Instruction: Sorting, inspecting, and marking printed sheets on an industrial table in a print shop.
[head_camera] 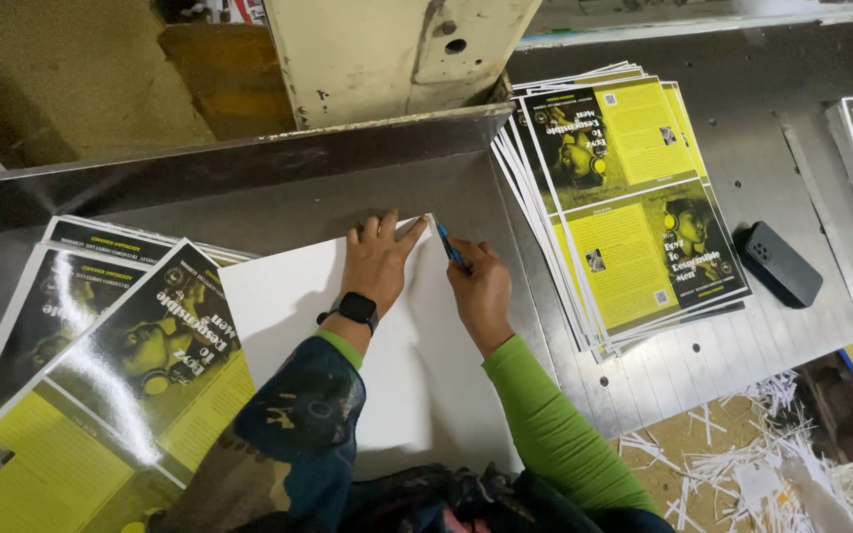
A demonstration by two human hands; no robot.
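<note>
Sleeves (545, 434) low, left hand (379, 259) lay flat and empty pinning white sheet (426, 365), right hand (481, 291) gripped blue pen (451, 245) at its corner; best kept pressed firm.

- We press our left hand (379, 259) flat on a blank white paper sheet (417, 365)
- Our right hand (479, 286) grips a blue pen (450, 244) at its top edge
- Fanned yellow-and-black printed sheets (624, 212) and a black phone (778, 264) lie to the right on the grey metal table (742, 178)

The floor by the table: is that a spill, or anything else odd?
White paper strips litter the floor at lower right, loose and tangled like trimmings. The printed stack is fanned unevenly, and a phone lies beside it.
</note>
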